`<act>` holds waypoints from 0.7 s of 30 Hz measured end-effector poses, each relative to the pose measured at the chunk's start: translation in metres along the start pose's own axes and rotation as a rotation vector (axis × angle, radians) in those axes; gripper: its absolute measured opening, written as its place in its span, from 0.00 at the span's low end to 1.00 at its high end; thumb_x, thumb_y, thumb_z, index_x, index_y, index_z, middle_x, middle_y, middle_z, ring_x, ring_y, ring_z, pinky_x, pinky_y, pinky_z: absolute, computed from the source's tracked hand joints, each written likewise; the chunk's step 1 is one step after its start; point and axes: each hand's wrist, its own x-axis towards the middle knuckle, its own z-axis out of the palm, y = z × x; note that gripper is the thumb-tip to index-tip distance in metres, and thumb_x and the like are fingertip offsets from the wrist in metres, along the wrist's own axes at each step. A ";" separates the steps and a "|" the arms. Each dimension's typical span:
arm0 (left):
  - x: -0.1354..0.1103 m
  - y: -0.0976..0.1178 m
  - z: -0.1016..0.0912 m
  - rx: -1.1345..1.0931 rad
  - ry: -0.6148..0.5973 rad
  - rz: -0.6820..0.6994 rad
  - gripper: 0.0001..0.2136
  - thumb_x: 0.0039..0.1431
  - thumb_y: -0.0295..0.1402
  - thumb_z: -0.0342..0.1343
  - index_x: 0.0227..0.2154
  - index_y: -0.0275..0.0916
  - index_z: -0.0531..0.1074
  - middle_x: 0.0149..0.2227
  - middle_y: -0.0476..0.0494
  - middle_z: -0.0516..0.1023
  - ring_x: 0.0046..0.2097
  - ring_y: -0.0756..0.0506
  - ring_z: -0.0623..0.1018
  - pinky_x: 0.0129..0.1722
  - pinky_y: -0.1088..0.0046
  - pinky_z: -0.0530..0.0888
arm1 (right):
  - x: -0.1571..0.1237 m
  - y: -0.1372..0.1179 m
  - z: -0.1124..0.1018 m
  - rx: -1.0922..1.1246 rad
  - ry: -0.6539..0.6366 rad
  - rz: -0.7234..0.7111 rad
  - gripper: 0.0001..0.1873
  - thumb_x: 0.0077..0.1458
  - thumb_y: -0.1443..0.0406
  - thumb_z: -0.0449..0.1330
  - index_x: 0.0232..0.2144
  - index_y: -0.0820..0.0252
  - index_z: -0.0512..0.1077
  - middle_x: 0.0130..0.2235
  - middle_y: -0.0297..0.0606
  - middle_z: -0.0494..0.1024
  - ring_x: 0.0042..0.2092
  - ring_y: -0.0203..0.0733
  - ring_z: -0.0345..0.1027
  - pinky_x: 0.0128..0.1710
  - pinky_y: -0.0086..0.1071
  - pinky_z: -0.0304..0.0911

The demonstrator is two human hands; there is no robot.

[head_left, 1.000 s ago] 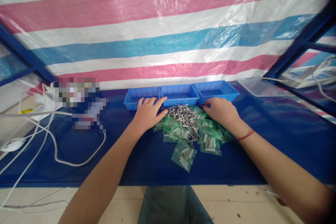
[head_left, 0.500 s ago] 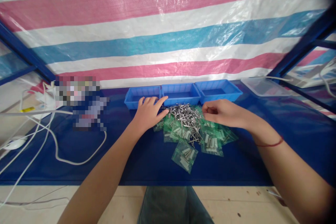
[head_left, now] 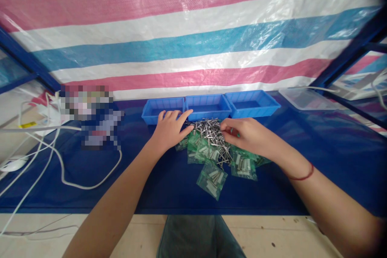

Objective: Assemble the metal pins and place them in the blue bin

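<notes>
My left hand [head_left: 170, 128] lies with its fingers spread at the front of the left blue bin [head_left: 149, 120], thumb close to the pile. Thin silver metal pins, much like pop rivets [head_left: 211, 131], are heaped loose in front of the bins. At the right side of this heap, my right hand [head_left: 246, 133] has its fingertips pinched together. Whether a pin is between them is hidden. Green-tinted plastic bags with metal pins and white pieces lie around the heap; one bag [head_left: 212, 180] sits nearest the front, another bag [head_left: 244, 166] below my right hand.
A middle bin [head_left: 208, 112] and a right bin [head_left: 253, 105] stand in the row. Behind them hangs a striped sheet [head_left: 181, 44]. A clear plastic lid or tray [head_left: 302, 100] lies back right. White cables [head_left: 62, 161] and a mouse [head_left: 13, 163] are on the left.
My right hand has moved left, from over the bags to the right side of the metal pile. My left hand has stayed in nearly the same place.
</notes>
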 end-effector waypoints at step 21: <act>0.020 0.003 0.009 0.119 0.059 -0.061 0.17 0.68 0.41 0.37 0.51 0.49 0.68 0.39 0.43 0.77 0.42 0.41 0.75 0.41 0.64 0.60 | 0.024 0.069 0.002 -0.446 0.090 0.079 0.24 0.64 0.52 0.41 0.50 0.54 0.69 0.45 0.46 0.73 0.44 0.48 0.68 0.42 0.38 0.58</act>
